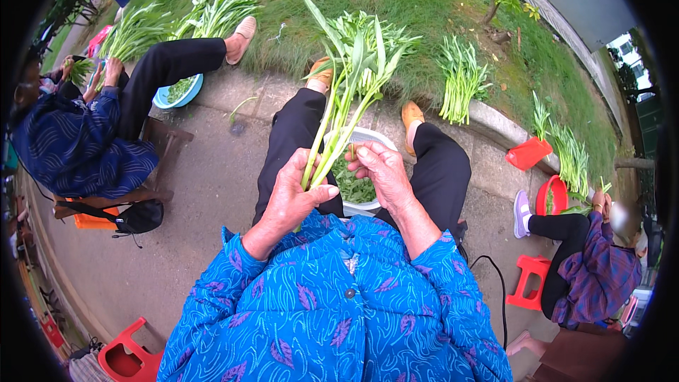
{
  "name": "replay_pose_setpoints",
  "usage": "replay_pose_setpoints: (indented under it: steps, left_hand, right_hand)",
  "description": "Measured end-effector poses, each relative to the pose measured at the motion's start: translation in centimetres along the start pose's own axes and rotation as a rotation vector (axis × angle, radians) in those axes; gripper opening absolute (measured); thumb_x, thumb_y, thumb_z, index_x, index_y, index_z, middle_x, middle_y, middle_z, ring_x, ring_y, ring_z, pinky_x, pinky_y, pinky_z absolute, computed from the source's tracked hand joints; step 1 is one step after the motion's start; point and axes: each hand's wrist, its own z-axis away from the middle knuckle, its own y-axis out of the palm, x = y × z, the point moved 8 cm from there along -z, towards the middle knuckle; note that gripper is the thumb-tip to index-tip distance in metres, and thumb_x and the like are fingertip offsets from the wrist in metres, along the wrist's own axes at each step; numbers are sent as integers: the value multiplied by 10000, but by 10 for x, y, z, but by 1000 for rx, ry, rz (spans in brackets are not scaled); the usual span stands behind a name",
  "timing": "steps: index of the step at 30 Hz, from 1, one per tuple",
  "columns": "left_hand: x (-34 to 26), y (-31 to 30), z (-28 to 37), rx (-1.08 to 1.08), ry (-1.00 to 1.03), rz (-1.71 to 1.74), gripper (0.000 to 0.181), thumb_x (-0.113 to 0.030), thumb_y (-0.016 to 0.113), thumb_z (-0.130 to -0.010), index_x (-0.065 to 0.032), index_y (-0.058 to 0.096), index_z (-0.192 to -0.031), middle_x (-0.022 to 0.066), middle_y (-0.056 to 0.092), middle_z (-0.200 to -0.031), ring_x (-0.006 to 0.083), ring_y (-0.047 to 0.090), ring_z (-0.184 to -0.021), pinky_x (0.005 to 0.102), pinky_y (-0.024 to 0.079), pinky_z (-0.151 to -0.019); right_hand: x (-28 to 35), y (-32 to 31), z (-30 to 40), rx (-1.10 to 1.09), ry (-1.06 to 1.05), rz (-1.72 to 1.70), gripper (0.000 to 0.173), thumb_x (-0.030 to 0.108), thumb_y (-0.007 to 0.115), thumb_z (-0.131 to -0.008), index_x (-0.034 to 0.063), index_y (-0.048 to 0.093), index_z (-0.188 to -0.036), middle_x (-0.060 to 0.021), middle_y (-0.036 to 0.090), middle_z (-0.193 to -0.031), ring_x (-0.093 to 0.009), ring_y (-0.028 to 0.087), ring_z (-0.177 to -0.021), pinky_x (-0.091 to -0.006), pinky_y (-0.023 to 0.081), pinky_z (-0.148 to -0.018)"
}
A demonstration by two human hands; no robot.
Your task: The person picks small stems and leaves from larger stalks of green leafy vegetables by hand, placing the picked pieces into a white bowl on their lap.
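My left hand (298, 187) grips several long-leaved green stems (339, 116), probably water spinach, near their lower ends; the leaves point away from me. Just right of the stems, my right hand (381, 172) has its thumb and forefinger pinched on a small green piece (352, 152). Below both hands, between my legs, stands a pale plastic basket (384, 138) holding picked leaves (356, 187). My hands and the stems hide part of it. Past the basket, a leafy bunch (390, 37) lies on the grass, partly covered by the stems I hold.
Another bunch (461, 82) lies across the stone kerb (490, 119) on the right. At left a seated person (79, 138) handles greens beside a blue basin (188, 94). A second person (594, 270) sits at right near a red basin (542, 196) and red stool (529, 281).
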Motion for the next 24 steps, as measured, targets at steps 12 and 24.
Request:
replay_pose_setpoints:
  steps: [12, 24]
  left_hand:
    - [-5, 11, 1, 47, 105, 38, 410, 10, 737, -738, -60, 514, -1075, -31, 527, -843, 41, 487, -722, 192, 424, -630]
    - [5, 0, 2, 5, -33, 186, 225, -60, 696, -811, -28, 553, -981, 18, 598, -749, 71, 554, -543, 191, 441, -464]
  right_hand:
    - [24, 26, 4, 18, -19, -141, 166, 192, 663, -870, 31, 629, -899, 5, 600, -737, -64, 519, -614, -199, 425, -581]
    - [14, 27, 6, 45, 70, -498, 84, 76, 631, -859, 24, 565, -866, -60, 597, -718, -122, 559, -600, -231, 469, -562]
